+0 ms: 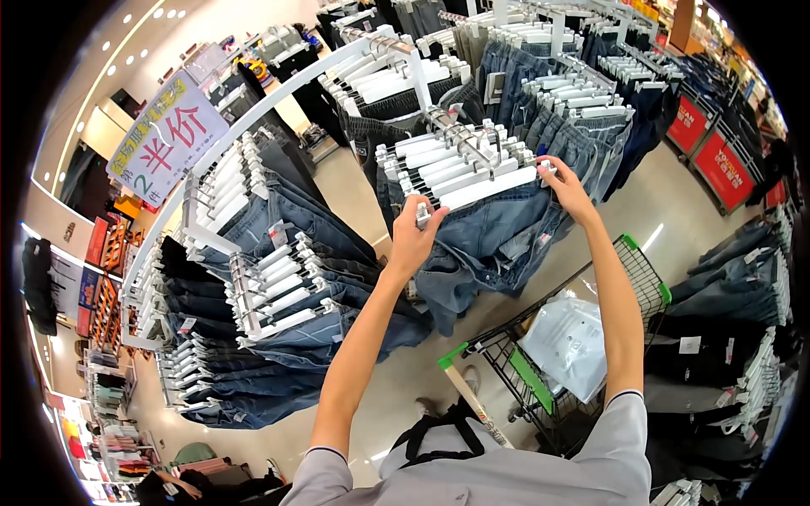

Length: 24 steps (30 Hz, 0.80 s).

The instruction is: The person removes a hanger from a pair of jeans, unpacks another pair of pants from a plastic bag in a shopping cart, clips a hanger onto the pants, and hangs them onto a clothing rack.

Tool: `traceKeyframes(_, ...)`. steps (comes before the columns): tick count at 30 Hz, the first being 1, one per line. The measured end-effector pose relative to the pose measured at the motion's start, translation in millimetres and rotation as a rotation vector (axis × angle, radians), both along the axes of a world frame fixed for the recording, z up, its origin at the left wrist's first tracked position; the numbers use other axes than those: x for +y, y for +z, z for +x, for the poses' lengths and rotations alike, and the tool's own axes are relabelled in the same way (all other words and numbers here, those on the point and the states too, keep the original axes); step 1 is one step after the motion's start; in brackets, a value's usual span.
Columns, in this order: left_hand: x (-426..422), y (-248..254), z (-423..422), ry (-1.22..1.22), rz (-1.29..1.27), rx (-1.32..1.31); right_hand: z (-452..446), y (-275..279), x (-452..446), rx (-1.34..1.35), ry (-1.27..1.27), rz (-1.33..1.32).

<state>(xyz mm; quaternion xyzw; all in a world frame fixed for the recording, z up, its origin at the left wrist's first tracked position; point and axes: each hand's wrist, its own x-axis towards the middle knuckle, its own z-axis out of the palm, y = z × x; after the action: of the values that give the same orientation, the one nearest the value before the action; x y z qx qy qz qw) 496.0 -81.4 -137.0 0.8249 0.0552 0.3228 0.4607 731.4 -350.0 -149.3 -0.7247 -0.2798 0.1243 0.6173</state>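
Both my hands are at the front end of a rack arm, on a white clip hanger (pixel 491 187) with blue jeans (pixel 498 229) hanging from it. My left hand (pixel 412 238) pinches the clip at the hanger's left end, thumb and fingers closed around it. At the other end, my right hand (pixel 569 192) has its thumb and fingers closed on the right clip. The hanger's hook is at the metal rail (pixel 460 133); I cannot tell whether it still rests on it. Several more white hangers with denim are packed closely behind this one.
A shopping cart (pixel 540 384) with a clear plastic-wrapped package (pixel 564 341) stands below my right arm. Another rack of jeans (pixel 278 282) is on the left, under a sale sign (pixel 169 135). Dark trousers (pixel 709 363) hang at the right. Red display panels (pixel 724 164) stand farther back.
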Motion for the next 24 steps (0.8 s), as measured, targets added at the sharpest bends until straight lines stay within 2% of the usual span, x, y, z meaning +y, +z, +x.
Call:
traceKeyframes(4,-0.5,-9.6,6.8,0.024,-0.022,0.018,3.7,-3.1,0.5,0.035,-0.048,-0.076)
traceKeyframes(7,-0.8,-14.6,9.2,0.006,-0.026,0.007,8.7,-9.1,0.4,0.041,-0.037,-0.067)
traceKeyframes(9,-2.3,-16.3,6.8,-0.032,-0.133,0.106,8.9,-13.3,1.0,0.015,-0.025,0.01)
traceKeyframes(13,-6.5,-27.6,13.4,-0.007,-0.108,0.029,12.4,-22.0,0.4,0.063,-0.08,-0.085)
traceKeyframes(20,9.9,-52.0,13.2,0.025,-0.159,0.119,17.2,-54.4,16.2,0.127,-0.119,-0.102)
traceKeyframes(24,11.2,-52.5,17.0,0.06,-0.167,0.148,13.8,-53.3,17.1,0.202,-0.157,-0.081)
